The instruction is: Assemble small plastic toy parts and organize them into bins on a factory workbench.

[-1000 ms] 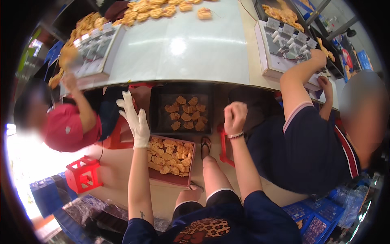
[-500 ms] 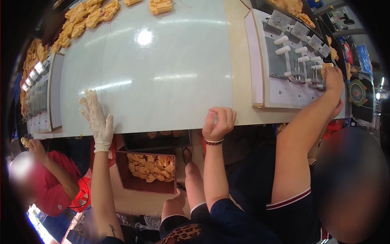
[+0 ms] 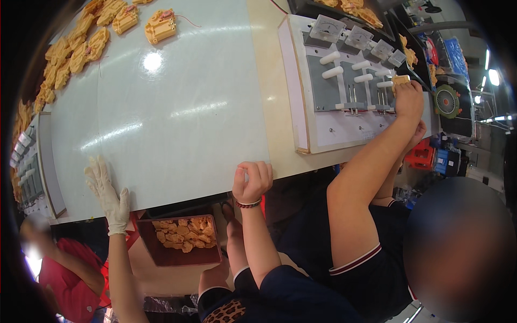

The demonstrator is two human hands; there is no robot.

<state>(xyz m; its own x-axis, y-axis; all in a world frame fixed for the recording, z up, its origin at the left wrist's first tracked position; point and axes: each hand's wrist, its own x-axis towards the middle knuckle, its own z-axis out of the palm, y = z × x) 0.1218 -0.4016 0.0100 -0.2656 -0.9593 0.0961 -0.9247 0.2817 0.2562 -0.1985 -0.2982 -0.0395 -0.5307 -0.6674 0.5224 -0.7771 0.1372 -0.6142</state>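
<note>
My left hand, in a white glove, lies at the table's near edge with its fingers stretched out and nothing in them. To its right, my bare right hand, with a beaded bracelet at the wrist, rests at the same edge. Its fingers are curled in toward the thumb, and no object shows in them. Both hands are on or just above the pale table top. Below the edge, between my arms, a dark red bin holds several flat yellow-orange plastic parts.
Yellow housings lie on the far table, more heaped at far left. On the right stands a test fixture with white-handled clamps and meters; a co-worker's hand holds a yellow part there. Another fixture and a red-shirted person are at left.
The view has swung, so the table and right fixture appear further left. My hands keep nearly the same poses at the table edge. The co-worker's hand stays at the fixture.
</note>
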